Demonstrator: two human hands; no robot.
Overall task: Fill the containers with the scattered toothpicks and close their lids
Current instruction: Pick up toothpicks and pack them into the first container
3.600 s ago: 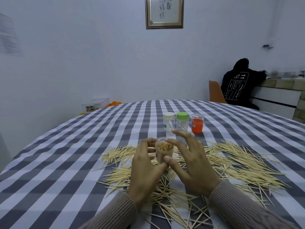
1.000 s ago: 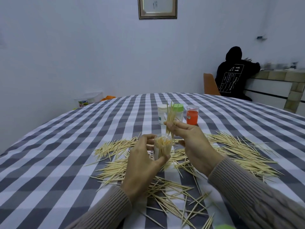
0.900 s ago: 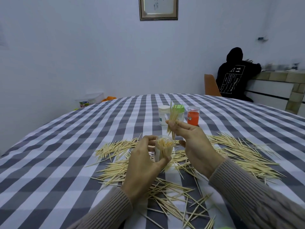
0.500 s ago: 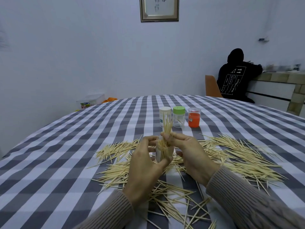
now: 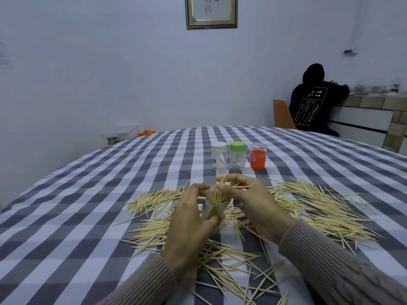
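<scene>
Two hands over a grey-and-white checked tablecloth (image 5: 92, 216), both in ribbed brown sleeves. Left hand (image 5: 189, 223) curled around a clear container (image 5: 214, 204), thumb on the near side, fingers wrapped round the far side; container lifted a little, tilted toward the right, open at the top and packed with toothpicks. Right hand (image 5: 253, 201) just beside it, thumb and forefinger closed on a small bunch of toothpicks (image 5: 226, 183) at the container's mouth, tips poking up and sideways past the fingers; remaining fingers loosely bent and slightly apart. Whether that bunch already sits inside the mouth: cannot tell. Loose toothpicks (image 5: 308, 205) strewn across the cloth to the left, right and near side of both hands, thickest to the right. Farther back on the cloth, three more containers in a row, well apart from the hands: white-lidded jar (image 5: 219, 155) on the left, green-lidded jar (image 5: 237, 155) in the middle, orange jar (image 5: 258, 156) with a clear lid on the right, all upright and capped. Beyond the table edge, a seated person in a black hoodie (image 5: 312, 104) facing away, and a framed picture (image 5: 211, 12) on the wall.
</scene>
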